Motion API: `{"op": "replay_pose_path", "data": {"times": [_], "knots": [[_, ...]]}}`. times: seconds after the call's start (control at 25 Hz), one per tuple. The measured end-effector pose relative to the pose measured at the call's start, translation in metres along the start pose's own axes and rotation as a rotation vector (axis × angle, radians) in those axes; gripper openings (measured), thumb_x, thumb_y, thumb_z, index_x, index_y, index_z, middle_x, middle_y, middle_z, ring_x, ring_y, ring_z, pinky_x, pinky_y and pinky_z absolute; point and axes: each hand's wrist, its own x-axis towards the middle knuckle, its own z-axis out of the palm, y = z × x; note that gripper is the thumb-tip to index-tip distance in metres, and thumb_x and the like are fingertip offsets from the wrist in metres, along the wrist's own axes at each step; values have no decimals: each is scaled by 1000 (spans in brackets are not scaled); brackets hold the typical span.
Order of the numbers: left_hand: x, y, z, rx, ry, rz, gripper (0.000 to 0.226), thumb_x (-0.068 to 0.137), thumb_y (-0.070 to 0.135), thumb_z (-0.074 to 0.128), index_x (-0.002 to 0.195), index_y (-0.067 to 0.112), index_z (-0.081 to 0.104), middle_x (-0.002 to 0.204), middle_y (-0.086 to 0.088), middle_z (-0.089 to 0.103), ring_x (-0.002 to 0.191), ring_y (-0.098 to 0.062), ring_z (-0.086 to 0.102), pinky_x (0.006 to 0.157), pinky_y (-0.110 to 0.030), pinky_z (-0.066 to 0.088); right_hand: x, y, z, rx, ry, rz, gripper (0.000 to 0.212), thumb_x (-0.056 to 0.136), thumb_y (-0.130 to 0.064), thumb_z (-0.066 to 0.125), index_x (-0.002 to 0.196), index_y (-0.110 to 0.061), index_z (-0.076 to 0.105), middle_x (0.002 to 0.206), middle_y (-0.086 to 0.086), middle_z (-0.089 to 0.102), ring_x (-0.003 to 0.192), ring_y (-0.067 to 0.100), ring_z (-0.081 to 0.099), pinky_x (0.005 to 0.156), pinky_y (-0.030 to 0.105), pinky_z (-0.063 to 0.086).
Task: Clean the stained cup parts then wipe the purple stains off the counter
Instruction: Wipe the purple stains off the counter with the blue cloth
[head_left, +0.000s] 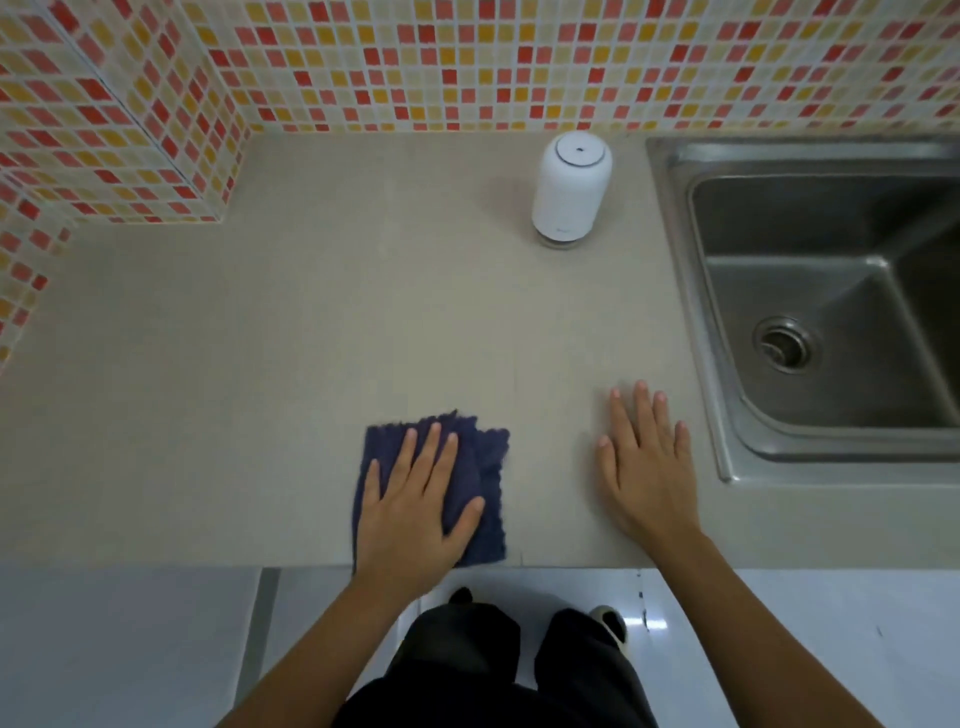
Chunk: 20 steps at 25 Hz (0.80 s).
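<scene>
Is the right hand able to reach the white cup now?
Probably yes: the right hand lies flat on the counter, and nothing stands between it and the white cup.

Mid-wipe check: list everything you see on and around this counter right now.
cloth: one, dark blue, folded, at the counter's front edge
white cup: one, white, standing near the back wall, left of the sink
counter: one, beige, no purple stain visible
sink: one, steel, set in at right
drain: one, steel, in the sink's floor
tiled wall: red, orange and cream mosaic, behind and left
left hand: flat on the cloth
right hand: flat on bare counter, between cloth and sink
</scene>
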Motion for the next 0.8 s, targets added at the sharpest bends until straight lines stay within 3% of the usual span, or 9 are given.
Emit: {"op": "replay_pose_path", "data": {"times": [0.2, 0.4, 0.64, 0.8], "knots": [[95, 29, -12, -35, 22, -222, 71, 90, 61, 15, 150, 24, 6, 159, 4, 6, 146, -18, -1, 114, -55, 4, 11, 65, -25, -10, 49, 130, 68, 87, -45, 7, 148, -17, 18, 157, 10, 13, 145, 28, 5, 114, 49, 6], [161, 123, -1, -49, -51, -103, 72, 91, 61, 17, 150, 24, 1, 159, 5, -3, 146, -21, -9, 112, -59, -1, -3, 130, -31, -43, -43, 115, 67, 87, -45, 2, 148, -24, 17, 157, 9, 12, 145, 28, 5, 114, 49, 7], [118, 213, 20, -37, -50, 53, 73, 90, 60, 21, 150, 23, 3, 159, 4, -2, 146, -21, -8, 113, -57, 0, -5, 158, -34, -41, -53, 71, 66, 85, -41, 1, 147, -28, 19, 156, 8, 17, 144, 27, 11, 114, 49, 11], [61, 228, 34, 19, 8, 66, 75, 87, 62, 27, 149, 22, 14, 158, 2, 12, 146, -22, 6, 112, -56, 9, -4, 176, -39, -12, -74, 56, 67, 84, -43, -2, 148, -27, 13, 157, 7, 11, 145, 25, 5, 115, 48, 7]]}}
